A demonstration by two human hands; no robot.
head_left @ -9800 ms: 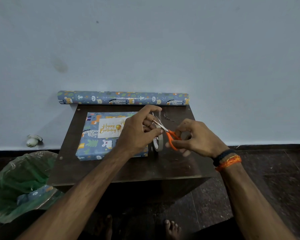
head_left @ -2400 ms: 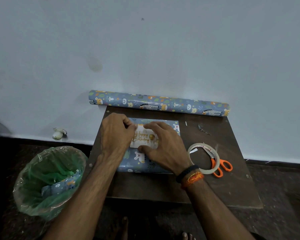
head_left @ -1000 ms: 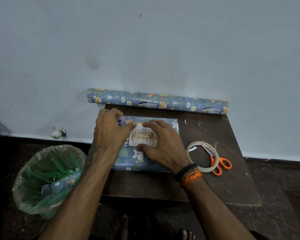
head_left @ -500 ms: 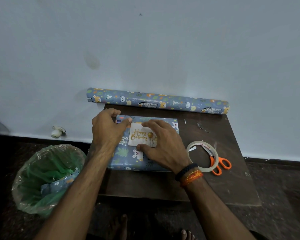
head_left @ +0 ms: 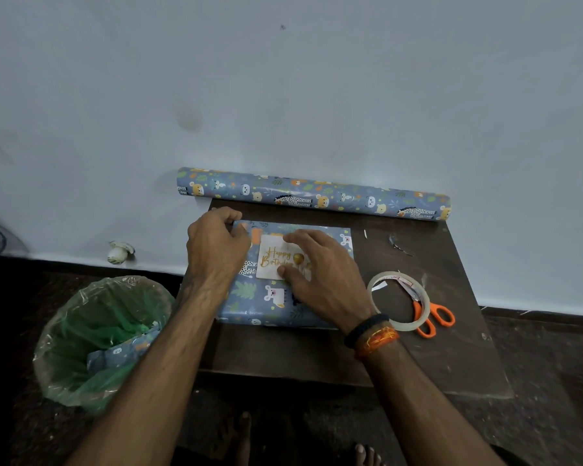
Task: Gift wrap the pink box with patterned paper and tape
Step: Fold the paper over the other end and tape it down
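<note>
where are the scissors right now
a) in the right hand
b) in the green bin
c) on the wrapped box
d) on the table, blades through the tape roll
d: the orange-handled scissors lie on the table, blades inside the tape roll, beside the right hand.

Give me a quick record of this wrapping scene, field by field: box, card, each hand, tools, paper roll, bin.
box: wrapped box, flat on the dark table
card: Happy Birthday card on the box top
left hand: left hand at the box's far left corner, fingers curled
right hand: right hand presses the card
tools: tape roll overlapping orange scissors, right of the box
paper roll: paper roll along the wall
bin: green-lined bin on the floor, paper scrap inside
</note>
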